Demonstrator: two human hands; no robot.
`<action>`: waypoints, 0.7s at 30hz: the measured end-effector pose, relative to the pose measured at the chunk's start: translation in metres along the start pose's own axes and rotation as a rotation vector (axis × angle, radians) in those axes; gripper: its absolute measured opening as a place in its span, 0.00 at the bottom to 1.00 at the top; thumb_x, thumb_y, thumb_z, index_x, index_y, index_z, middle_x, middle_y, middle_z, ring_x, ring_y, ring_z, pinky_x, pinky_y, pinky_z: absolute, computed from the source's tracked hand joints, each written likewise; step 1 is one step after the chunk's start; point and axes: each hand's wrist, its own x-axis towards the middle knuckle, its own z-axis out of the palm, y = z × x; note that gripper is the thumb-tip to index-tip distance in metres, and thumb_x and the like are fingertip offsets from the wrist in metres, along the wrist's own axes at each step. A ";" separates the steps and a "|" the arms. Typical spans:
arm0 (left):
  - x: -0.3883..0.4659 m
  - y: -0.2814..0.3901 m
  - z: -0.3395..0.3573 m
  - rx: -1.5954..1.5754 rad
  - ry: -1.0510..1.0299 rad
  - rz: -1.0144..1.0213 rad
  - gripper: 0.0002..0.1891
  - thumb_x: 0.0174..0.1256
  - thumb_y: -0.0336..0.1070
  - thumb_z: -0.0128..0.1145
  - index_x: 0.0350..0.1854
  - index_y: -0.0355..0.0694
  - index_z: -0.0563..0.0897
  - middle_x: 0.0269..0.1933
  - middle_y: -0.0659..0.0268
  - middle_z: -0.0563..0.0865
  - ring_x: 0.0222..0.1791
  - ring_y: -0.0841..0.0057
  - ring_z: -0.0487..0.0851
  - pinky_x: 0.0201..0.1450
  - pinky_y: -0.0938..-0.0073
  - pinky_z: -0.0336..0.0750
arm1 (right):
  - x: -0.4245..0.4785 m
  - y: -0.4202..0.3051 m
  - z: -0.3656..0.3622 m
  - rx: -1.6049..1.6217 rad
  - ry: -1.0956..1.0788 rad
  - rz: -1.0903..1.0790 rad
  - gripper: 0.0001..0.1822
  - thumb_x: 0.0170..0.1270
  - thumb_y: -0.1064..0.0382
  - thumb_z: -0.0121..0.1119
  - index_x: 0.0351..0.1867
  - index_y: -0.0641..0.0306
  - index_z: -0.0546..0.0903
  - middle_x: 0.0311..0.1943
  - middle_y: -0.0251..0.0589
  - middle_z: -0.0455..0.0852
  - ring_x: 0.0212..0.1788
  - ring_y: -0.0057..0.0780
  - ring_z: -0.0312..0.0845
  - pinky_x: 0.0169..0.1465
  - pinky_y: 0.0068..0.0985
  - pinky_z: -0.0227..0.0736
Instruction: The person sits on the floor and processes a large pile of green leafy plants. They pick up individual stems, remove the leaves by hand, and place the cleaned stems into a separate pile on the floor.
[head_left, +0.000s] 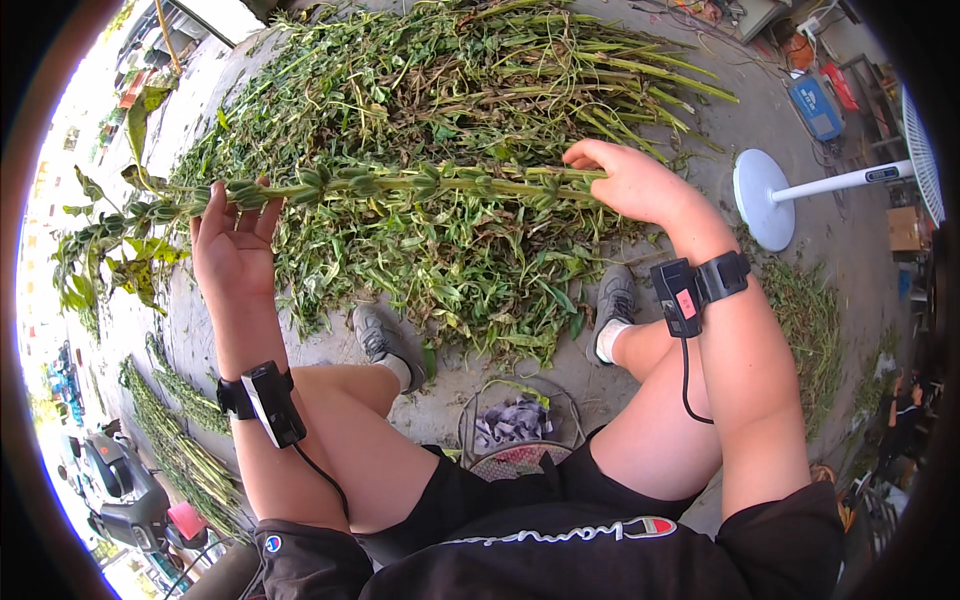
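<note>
A long green stalk (442, 184) set with ribbed seed pods, apparently sesame, stretches level across my view. My right hand (634, 180) grips its bare stem end. Near the leafy top, my left hand (238, 255) holds it palm up, with the fingertips behind the pods and partly hidden. A second thin stem seems to run alongside; I cannot tell whether it is separate. Yellowing leaves (142, 274) hang at the top, left of my left hand. Beneath the stalk, a broad heap of cut stalks and wilted leaves (420, 255) covers the concrete floor.
A white pedestal fan (765, 199) stands at right, near a blue box (815, 107). More cut stalks (176, 450) lie at left, beside a parked scooter (124, 487). Between my legs is a metal-framed seat (517, 457) with cloth on it. Another person (904, 420) is at far right.
</note>
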 end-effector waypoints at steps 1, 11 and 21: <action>0.001 0.000 0.000 -0.001 -0.005 -0.002 0.10 0.76 0.31 0.53 0.51 0.33 0.70 0.47 0.51 0.83 0.52 0.46 0.85 0.51 0.40 0.86 | 0.000 0.007 -0.001 -0.057 0.035 0.029 0.27 0.60 0.65 0.61 0.63 0.61 0.76 0.57 0.50 0.84 0.59 0.45 0.81 0.61 0.36 0.75; 0.009 -0.001 -0.008 0.001 0.042 0.012 0.12 0.77 0.33 0.52 0.54 0.29 0.74 0.50 0.49 0.81 0.56 0.48 0.83 0.56 0.50 0.86 | 0.001 0.034 0.005 -0.170 -0.213 0.220 0.35 0.64 0.57 0.67 0.72 0.57 0.69 0.54 0.51 0.87 0.55 0.43 0.83 0.59 0.35 0.76; 0.029 0.006 -0.032 0.006 0.033 -0.024 0.10 0.76 0.33 0.55 0.50 0.31 0.76 0.48 0.51 0.84 0.56 0.49 0.84 0.55 0.52 0.87 | -0.005 0.034 -0.002 -0.111 -0.233 0.190 0.35 0.65 0.52 0.66 0.71 0.59 0.70 0.47 0.47 0.89 0.49 0.40 0.84 0.54 0.34 0.77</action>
